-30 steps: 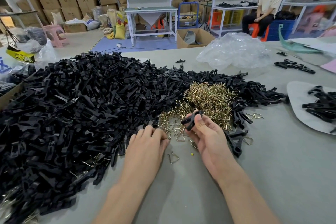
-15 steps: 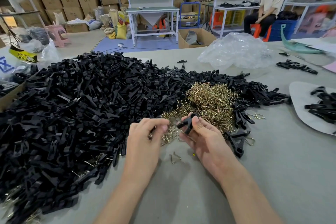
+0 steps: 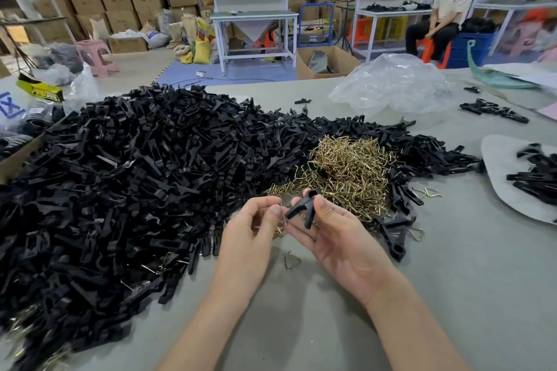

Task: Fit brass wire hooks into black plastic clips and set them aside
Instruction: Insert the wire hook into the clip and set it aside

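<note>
Right hand (image 3: 340, 238) pinches a black clip (image 3: 303, 208), left hand (image 3: 250, 238) perhaps a brass hook (image 3: 282, 218). Few finished clips (image 3: 536, 178) at three o'clock; huge clip pile (image 3: 135, 190) undone at ten.

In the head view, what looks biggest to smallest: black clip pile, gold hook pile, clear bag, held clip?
1. Black clip pile.
2. Clear bag and gold hook pile look about alike; the bag sits farther off.
3. Held clip, in the right hand.
</note>
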`<act>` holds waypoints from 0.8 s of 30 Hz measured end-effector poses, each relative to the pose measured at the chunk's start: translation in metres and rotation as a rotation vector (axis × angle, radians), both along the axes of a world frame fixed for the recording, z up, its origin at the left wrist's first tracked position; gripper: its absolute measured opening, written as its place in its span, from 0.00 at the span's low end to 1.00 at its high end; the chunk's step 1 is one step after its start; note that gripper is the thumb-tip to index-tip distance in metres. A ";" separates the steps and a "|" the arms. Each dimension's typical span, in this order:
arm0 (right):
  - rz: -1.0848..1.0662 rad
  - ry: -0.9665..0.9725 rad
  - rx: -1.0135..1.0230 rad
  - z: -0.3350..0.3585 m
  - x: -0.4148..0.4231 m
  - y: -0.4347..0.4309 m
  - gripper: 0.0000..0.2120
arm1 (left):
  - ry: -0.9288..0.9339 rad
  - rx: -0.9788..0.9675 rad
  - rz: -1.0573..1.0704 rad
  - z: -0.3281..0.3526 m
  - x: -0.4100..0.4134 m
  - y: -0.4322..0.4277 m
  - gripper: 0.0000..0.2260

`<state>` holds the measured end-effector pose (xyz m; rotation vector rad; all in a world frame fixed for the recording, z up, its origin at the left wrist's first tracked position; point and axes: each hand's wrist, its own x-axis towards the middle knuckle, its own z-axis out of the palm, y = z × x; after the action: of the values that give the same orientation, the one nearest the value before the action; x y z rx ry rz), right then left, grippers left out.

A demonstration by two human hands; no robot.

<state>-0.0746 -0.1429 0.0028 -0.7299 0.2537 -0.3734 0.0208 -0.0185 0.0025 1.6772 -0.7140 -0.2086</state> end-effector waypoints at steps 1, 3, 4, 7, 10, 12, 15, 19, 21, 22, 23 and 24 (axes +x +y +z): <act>-0.005 -0.002 0.011 -0.001 0.000 -0.001 0.23 | -0.113 0.069 -0.002 -0.002 0.000 0.001 0.06; -0.008 -0.020 0.034 -0.001 -0.001 -0.002 0.25 | -0.279 0.161 -0.019 -0.003 -0.001 0.002 0.09; -0.008 -0.033 0.044 -0.001 -0.001 -0.002 0.25 | -0.323 0.181 -0.023 -0.003 -0.002 0.003 0.11; -0.009 -0.057 0.075 -0.002 -0.001 -0.002 0.25 | -0.340 0.157 -0.026 -0.004 0.000 0.001 0.13; -0.025 -0.044 0.075 -0.002 -0.001 -0.001 0.17 | -0.255 0.091 0.004 -0.003 0.001 0.001 0.10; -0.061 -0.024 0.062 -0.001 0.000 -0.001 0.11 | -0.126 0.055 0.051 -0.001 0.002 0.001 0.07; -0.139 -0.041 0.107 0.001 0.000 -0.003 0.10 | 0.312 -0.174 0.003 0.007 -0.001 -0.001 0.05; -0.166 -0.038 0.145 0.002 0.003 -0.002 0.10 | 0.688 -0.367 -0.127 0.011 -0.011 -0.006 0.05; -0.150 -0.039 0.133 0.002 0.003 -0.002 0.12 | 0.768 -0.366 -0.154 0.011 -0.014 -0.009 0.04; -0.141 -0.040 0.122 0.001 0.003 -0.001 0.14 | 0.809 -0.359 -0.165 0.011 -0.016 -0.010 0.03; -0.135 -0.038 0.112 0.001 0.004 -0.001 0.16 | 0.838 -0.346 -0.170 0.011 -0.016 -0.011 0.04; -0.131 -0.036 0.104 0.000 0.004 -0.001 0.17 | 0.852 -0.327 -0.172 0.011 -0.016 -0.011 0.05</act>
<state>-0.0710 -0.1444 0.0026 -0.6054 0.2853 -0.4940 0.0049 -0.0290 0.0137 1.0609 -0.2180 -0.8238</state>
